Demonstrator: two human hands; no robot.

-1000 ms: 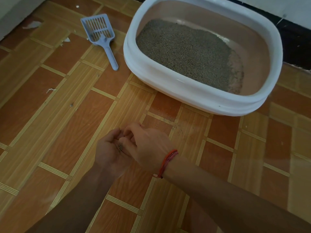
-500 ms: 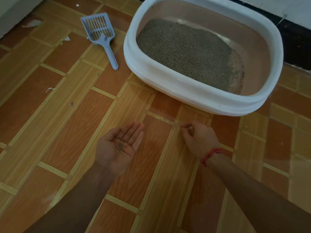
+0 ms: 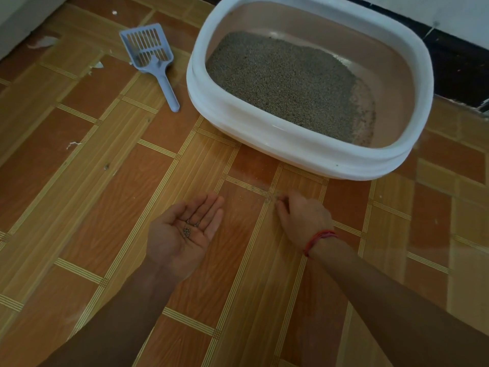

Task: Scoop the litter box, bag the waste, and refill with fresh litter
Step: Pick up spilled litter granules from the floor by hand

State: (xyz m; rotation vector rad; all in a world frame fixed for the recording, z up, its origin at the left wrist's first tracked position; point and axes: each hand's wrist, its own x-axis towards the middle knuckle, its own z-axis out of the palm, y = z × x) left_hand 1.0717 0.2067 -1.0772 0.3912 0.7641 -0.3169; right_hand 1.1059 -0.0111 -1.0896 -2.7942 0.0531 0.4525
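A white litter box [image 3: 291, 144] with a beige inner wall stands on the floor ahead, holding grey litter [image 3: 280, 78] heaped toward its left side. A blue slotted scoop [image 3: 156, 64] lies flat on the floor left of the box, untouched. My left hand [image 3: 174, 245] is held palm up with straight fingers, and several dark litter granules [image 3: 188, 229] rest in it. My right hand [image 3: 304, 218], with a red thread at the wrist, is knuckles up. Its curled fingertips pinch at stray granules on the floor just in front of the box.
The floor is wood-pattern vinyl with a fine scatter of litter dust [image 3: 238, 198] between my hands. Small white scraps [image 3: 72, 144] lie to the left. A black baseboard [image 3: 460, 64] runs behind the box and a pale wall edge [image 3: 16, 25] stands at far left.
A second ago my right hand was over my left palm. It has since moved right and down to the floor in front of the box. My left hand stayed put, palm up.
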